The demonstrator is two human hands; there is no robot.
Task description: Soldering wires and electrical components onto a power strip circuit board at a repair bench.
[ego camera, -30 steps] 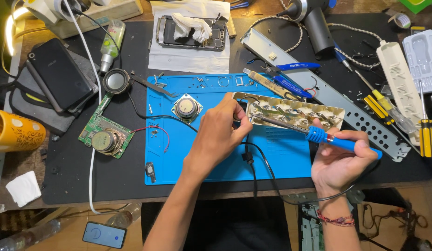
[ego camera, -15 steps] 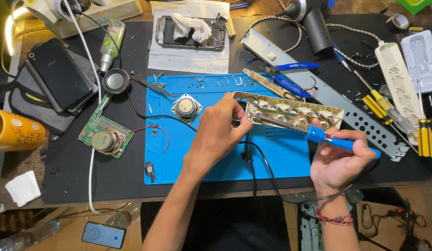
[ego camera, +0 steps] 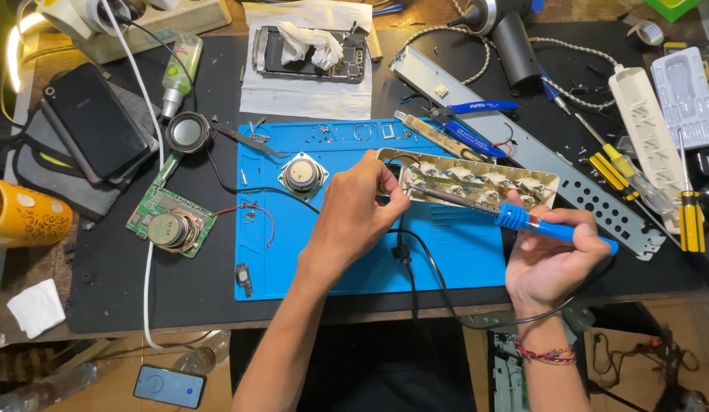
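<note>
Fingers of the right hand pinch a soldering iron inside the open casing; left hand fingers pinch its edge.

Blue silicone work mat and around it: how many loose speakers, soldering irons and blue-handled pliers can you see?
Round metal speakers: 3
Blue-handled soldering iron: 1, in the right hand
Blue-handled pliers: 2
Total: 6

Blue plastic soldering iron; matt blue mat.
</note>
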